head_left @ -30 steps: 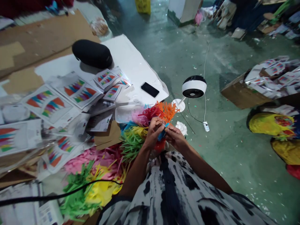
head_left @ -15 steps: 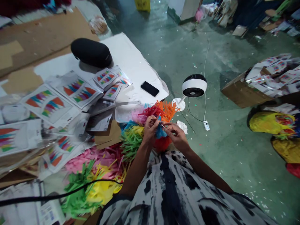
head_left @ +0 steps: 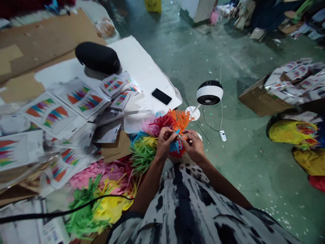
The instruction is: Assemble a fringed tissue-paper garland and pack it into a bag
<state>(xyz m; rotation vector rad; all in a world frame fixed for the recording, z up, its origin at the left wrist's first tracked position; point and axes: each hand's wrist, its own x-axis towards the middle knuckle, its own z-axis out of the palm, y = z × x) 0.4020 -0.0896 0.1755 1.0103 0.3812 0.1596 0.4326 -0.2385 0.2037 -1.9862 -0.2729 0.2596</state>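
Left forearm (head_left: 148,184) is slanting forward and inward from the torso (head_left: 185,210); right forearm (head_left: 224,184) is mirroring it. Left hand (head_left: 164,141) is pinching, thumb against curled fingers; right hand (head_left: 194,145) is pinching likewise. I am seeing the two hands nearly meeting, wrists (head_left: 202,162) standing apart.

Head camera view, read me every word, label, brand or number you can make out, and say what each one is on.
No text is readable.
Picture packets: small print, too blurred.
White pack at lower left: label marks, too blurred.
Yellow bag at top: dark marks, unreadable.
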